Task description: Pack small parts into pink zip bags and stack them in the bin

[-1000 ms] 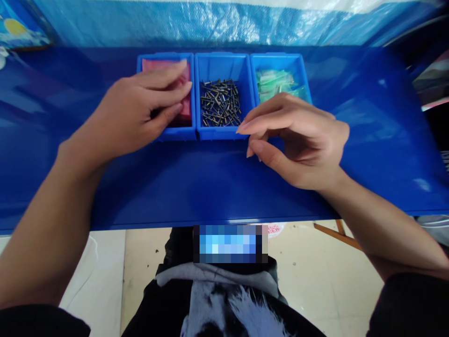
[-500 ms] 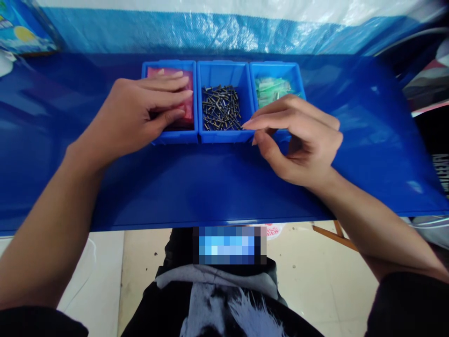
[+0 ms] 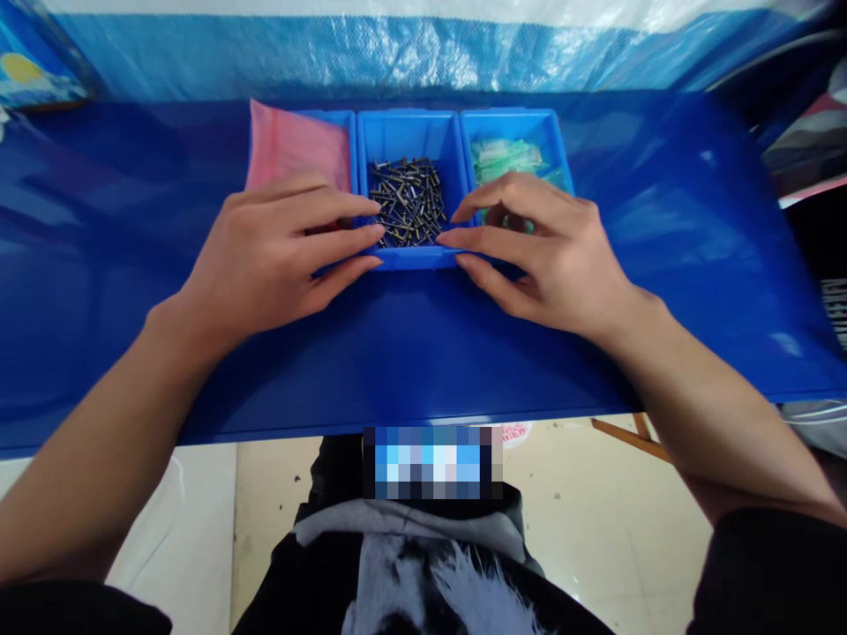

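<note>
Three blue bins stand side by side on a blue table. My left hand [image 3: 271, 242] spans the front of the left bin [image 3: 353, 145], fingers stretched apart and tips at the middle bin's left side. Behind that hand, a pink plastic bag [image 3: 297, 141] tilts up past the left bin's rim; its lower part is hidden. The middle bin [image 3: 410, 132] holds a heap of small metal rivets [image 3: 410, 198]. My right hand [image 3: 543, 251] is open over the front of the right bin [image 3: 513, 119], fingertips near the rivets. Green-tinted clear packets [image 3: 506, 157] lie in the right bin.
The blue table's [image 3: 397, 353] front edge runs close to my body. A blue and white woven sheet [image 3: 397, 57] hangs behind it. A blue picture packet [image 3: 33, 70] is at the far left, and dark items [image 3: 813, 256] are at the right edge.
My left hand has moved right and toward me, off the pink bags, and one bag now sticks up from its bin. My right hand's fingers have spread and shifted slightly left.
</note>
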Motion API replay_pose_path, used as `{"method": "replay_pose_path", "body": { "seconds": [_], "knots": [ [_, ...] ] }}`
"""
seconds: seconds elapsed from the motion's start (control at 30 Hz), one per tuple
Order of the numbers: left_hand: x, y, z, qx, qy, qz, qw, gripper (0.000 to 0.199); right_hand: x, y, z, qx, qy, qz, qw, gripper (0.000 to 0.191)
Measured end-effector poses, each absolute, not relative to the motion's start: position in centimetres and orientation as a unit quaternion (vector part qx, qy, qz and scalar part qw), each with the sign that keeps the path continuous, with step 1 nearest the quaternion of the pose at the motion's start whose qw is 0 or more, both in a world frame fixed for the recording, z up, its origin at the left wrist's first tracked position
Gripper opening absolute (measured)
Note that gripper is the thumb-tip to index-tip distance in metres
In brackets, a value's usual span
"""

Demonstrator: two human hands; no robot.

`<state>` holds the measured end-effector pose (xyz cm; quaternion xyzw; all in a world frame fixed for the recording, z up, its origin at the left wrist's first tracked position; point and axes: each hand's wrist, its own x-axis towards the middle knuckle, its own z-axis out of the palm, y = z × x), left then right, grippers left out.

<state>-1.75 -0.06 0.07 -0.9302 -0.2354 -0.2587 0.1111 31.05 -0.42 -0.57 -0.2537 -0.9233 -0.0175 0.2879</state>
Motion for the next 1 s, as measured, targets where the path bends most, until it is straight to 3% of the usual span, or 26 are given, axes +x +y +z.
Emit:
{"method": "replay_pose_path", "body": {
  "seconds": [0.27, 1.0],
  "knots": [
    [-1.1, -1.0, 0.0, -0.915, -0.280, -0.278, 0.085, 0.018, 30.9, -0.4, -0.6, -0.246, -0.918, 0.036, 0.309, 0.026],
    [-1.1, -1.2, 0.2, -0.923, -0.249, -0.287, 0.059, 0.021, 30.8, -0.7, -0.5, -0.239, -0.927, -0.012, 0.289, 0.026]
  ]
}}
